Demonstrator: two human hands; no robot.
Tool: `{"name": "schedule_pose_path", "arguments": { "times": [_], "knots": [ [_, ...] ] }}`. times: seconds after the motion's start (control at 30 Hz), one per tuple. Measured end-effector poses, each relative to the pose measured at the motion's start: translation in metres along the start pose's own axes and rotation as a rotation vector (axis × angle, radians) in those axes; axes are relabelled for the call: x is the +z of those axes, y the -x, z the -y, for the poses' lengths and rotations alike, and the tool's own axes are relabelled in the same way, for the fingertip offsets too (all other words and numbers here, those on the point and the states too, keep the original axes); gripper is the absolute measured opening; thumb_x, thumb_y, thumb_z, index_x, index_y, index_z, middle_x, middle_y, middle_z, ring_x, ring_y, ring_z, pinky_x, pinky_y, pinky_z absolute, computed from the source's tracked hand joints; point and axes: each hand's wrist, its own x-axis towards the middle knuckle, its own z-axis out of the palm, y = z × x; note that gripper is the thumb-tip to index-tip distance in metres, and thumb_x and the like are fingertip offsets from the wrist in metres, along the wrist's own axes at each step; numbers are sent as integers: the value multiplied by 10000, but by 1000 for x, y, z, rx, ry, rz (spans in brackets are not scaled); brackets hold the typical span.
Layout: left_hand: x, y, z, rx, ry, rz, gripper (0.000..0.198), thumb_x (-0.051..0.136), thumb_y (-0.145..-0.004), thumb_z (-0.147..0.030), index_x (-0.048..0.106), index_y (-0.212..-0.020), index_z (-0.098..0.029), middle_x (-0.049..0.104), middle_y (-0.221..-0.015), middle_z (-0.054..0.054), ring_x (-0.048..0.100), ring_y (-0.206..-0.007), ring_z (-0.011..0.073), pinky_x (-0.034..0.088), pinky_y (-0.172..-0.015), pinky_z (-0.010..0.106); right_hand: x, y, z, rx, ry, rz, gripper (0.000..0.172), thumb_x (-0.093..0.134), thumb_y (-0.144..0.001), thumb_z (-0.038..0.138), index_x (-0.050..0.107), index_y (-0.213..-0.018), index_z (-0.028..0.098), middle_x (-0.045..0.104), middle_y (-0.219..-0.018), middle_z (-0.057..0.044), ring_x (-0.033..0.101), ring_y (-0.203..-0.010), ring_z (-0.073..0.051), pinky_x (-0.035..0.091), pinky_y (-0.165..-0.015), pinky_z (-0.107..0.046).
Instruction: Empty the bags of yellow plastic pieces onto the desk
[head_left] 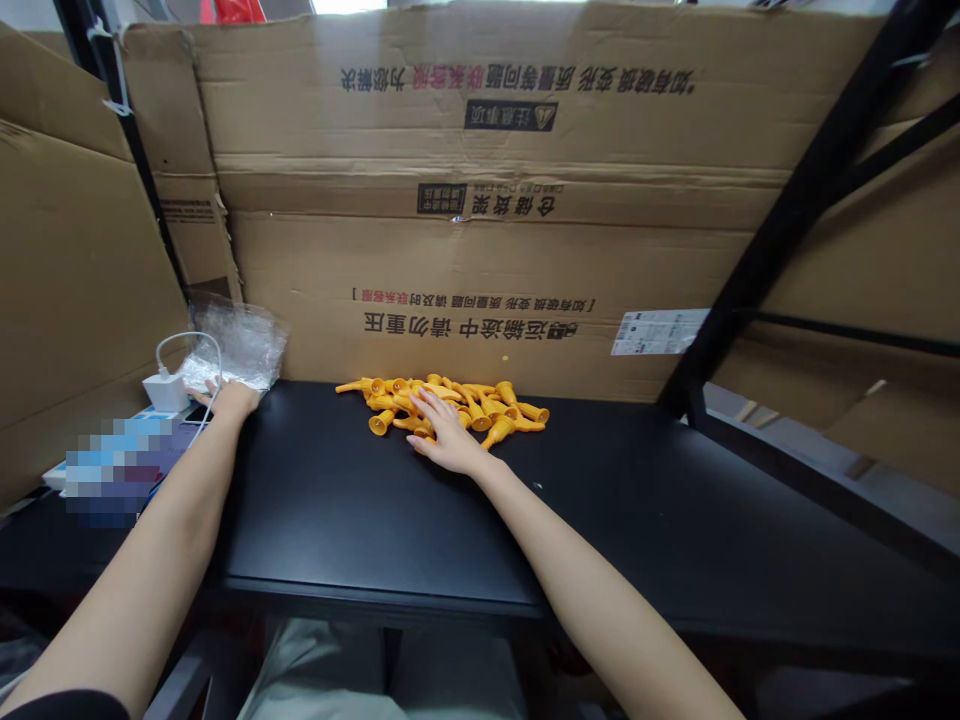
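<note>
A pile of orange-yellow plastic pieces (480, 420), each with a flared cup end and a narrow curved stem, lies at the back middle of the black table (345, 510). My right hand (450, 438) rests over the front of this pile, fingers stretched and apart, covering some pieces; I see none gripped. Far to the left, my left hand (231, 398) reaches to a crumpled clear plastic bag (240, 345). Its visible fingers are stretched out beside the bag's lower edge, and the rest are hidden behind the hand.
A white charger (166, 389) with a looping white cable (220, 365) stands left of my left hand. Blurred-out blue and white items (120, 460) lie below it. A cardboard wall (480, 250) closes the back; a black metal post (780, 240) slants at the right.
</note>
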Motion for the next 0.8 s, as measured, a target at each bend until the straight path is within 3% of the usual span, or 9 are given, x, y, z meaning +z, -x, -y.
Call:
{"name": "schedule_pose_path", "arguments": {
  "times": [0.1,0.17,0.33,0.43,0.57,0.67,0.8],
  "knots": [
    [-5,-1,-8,-143,-33,33,803,272,-843,-611,435,-1394,-50,208,-1539,245,105,-1430,425,156,-1065,676,1,-1,-1,2,4,0,709,572,-834,373,311,-1475,215,231,-1556,-153,157,-1450,-292,134,-1149,-543],
    [-8,0,-15,-153,-72,29,827,304,-816,-646,524,-1318,-27,220,-1533,250,67,-1441,406,170,-1077,655,1,-1,-2,-10,-3,-7,714,576,-833,379,305,-1477,236,235,-1556,-146,162,-1449,-294,139,-1144,-553],
    [-6,2,-23,-145,-103,-29,854,401,-752,-704,603,-1224,-21,259,-1499,300,81,-1422,458,205,-1028,695,2,0,-4,-21,-7,-10,711,571,-837,391,303,-1478,243,238,-1555,-145,159,-1450,-296,144,-1140,-561],
    [-3,2,-23,-119,-96,-17,704,443,-814,-513,544,-1271,13,191,-1519,306,75,-1435,423,190,-1064,657,1,0,-3,-16,-6,-8,707,572,-837,390,310,-1476,236,238,-1556,-141,157,-1450,-294,145,-1144,-549],
    [-1,2,-22,62,-55,-59,641,445,-787,-185,381,-1398,-1,168,-1545,257,105,-1449,349,119,-1118,613,2,0,-4,-26,-11,-15,712,579,-832,387,307,-1476,252,247,-1552,-142,169,-1447,-293,154,-1138,-557],
    [0,1,-23,163,-56,-35,665,471,-771,-162,364,-1422,-79,164,-1561,213,110,-1451,337,115,-1126,603,3,-1,-6,-26,-11,-16,712,577,-831,383,309,-1475,246,244,-1552,-146,163,-1448,-294,155,-1137,-560],
    [2,0,-26,192,-90,-3,631,489,-759,-158,427,-1386,-128,190,-1560,193,145,-1444,340,166,-1111,609,4,-1,-5,-20,-14,-18,708,571,-834,372,301,-1479,256,244,-1554,-135,164,-1449,-291,152,-1136,-565]
  ]
}}
